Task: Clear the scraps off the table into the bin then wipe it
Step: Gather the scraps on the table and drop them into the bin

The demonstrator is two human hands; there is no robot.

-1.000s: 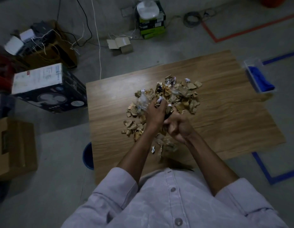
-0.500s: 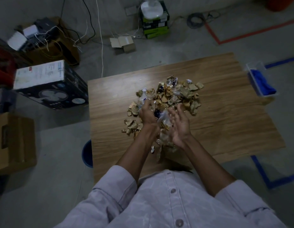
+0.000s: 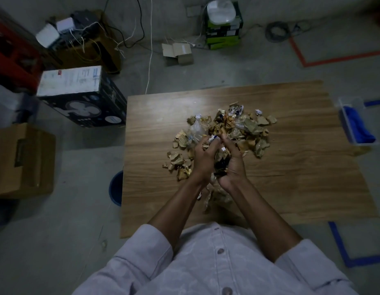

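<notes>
A heap of cardboard, foil and plastic scraps (image 3: 246,126) lies in the middle of the wooden table (image 3: 302,179). My left hand (image 3: 203,158) and my right hand (image 3: 232,162) are cupped together at the near side of the heap, fingers curled round a bunch of scraps held between the palms. A few loose scraps (image 3: 214,196) lie under my wrists. The blue bin (image 3: 116,187) shows partly on the floor beside the table's left edge. A blue cloth (image 3: 358,126) sits in a clear tray (image 3: 344,122) at the table's right edge.
On the floor to the left stand a black fan box (image 3: 78,96) and a brown carton (image 3: 21,160). Cables, small boxes and a stack of green boxes (image 3: 224,28) lie beyond the table. Blue tape (image 3: 342,248) marks the floor at right.
Both hands have closed together from spread apart, gathering scraps between them. The view has shifted slightly.
</notes>
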